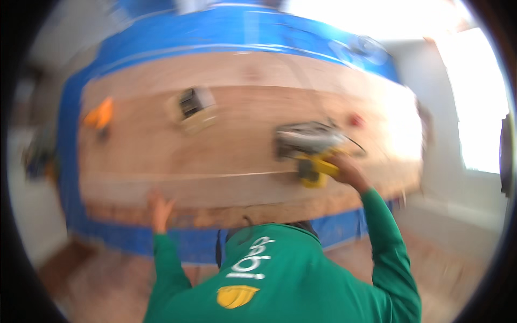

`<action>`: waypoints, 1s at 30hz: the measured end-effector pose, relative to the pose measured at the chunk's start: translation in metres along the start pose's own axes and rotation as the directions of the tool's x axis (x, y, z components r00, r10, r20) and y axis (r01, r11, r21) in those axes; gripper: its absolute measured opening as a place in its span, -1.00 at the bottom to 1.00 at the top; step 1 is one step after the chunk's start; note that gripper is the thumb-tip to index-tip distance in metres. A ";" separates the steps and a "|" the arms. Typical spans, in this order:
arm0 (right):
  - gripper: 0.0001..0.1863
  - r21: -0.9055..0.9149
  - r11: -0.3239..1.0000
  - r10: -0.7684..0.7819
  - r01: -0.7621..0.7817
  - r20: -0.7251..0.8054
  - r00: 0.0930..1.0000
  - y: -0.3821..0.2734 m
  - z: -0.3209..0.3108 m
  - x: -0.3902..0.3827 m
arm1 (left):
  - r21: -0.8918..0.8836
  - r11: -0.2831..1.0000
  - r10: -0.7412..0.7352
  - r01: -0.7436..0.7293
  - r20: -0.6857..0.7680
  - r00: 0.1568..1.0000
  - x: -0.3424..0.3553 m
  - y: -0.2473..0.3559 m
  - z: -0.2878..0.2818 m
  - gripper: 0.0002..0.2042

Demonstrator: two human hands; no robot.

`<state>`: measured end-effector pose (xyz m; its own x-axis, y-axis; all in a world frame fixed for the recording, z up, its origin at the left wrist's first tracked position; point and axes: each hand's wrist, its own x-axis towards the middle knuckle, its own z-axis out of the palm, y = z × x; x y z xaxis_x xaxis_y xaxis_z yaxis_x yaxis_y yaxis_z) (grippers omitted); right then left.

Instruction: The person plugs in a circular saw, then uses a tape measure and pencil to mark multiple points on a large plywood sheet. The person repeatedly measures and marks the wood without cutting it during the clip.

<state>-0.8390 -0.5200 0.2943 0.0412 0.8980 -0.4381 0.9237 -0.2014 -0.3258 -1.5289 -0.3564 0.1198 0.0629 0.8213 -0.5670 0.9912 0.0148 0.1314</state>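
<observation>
My right hand (346,168) is wrapped round the yellow handle of a circular saw (312,141) with a grey metal body and a yellow-and-black motor side. Motion blurs the saw, so its blade cannot be made out. It sits over the right part of a wide wooden board (231,140), near a pale strip of wood (226,185) along the near edge. On the left end of that strip rests my left hand (160,210), fingers spread and nothing in them.
A blurred open box (196,107) with dark contents sits on the board, left of centre. Farther left stands an orange tool (99,114). Behind the saw lies a small red thing (355,119), near a dark cord (356,145). Blue sheeting (215,32) surrounds the board.
</observation>
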 end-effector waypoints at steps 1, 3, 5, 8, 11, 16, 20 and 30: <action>-0.70 0.015 0.998 -0.059 0.060 -0.080 0.995 0.003 0.005 -0.004 | -0.019 1.000 -0.017 0.017 -0.030 0.999 0.000 0.021 -0.002 0.08; -0.63 0.055 0.993 -0.086 0.100 -0.216 0.973 0.005 0.011 -0.010 | -0.079 0.965 0.239 -0.249 -0.118 0.964 -0.013 0.065 -0.008 0.17; -0.57 0.023 1.000 0.001 0.005 -0.238 0.971 -0.002 0.019 -0.010 | 0.040 0.917 0.397 -0.396 -0.016 0.918 -0.027 0.115 -0.001 0.27; -0.37 -0.117 0.972 0.147 -0.203 -0.372 0.917 -0.013 0.030 -0.014 | 0.104 0.735 0.665 -0.670 0.077 0.742 -0.040 0.182 0.019 0.40; -0.16 0.098 0.963 0.259 -0.250 -0.581 0.772 -0.009 0.055 -0.053 | 0.130 0.637 0.753 -0.760 0.109 0.649 -0.044 0.238 0.046 0.47; 0.16 0.746 0.422 0.880 -0.515 -0.199 0.432 0.069 0.101 -0.134 | 0.244 0.559 0.771 -0.793 0.199 0.605 -0.049 0.283 0.054 0.53; 0.27 0.267 0.762 0.648 -0.590 -0.298 0.701 0.156 0.131 -0.173 | 0.338 0.514 0.756 -0.789 0.256 0.602 -0.064 0.295 0.049 0.53; 0.14 0.476 0.793 0.532 -0.381 -0.234 0.814 0.204 0.119 -0.168 | 0.224 0.619 0.735 -0.753 0.172 0.656 -0.085 0.304 0.043 0.42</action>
<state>-0.7029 -0.7586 0.2019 0.6137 0.7155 -0.3337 0.5353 -0.6878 -0.4903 -1.2280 -0.4461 0.1724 0.7900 0.4511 -0.4152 0.5922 -0.7367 0.3264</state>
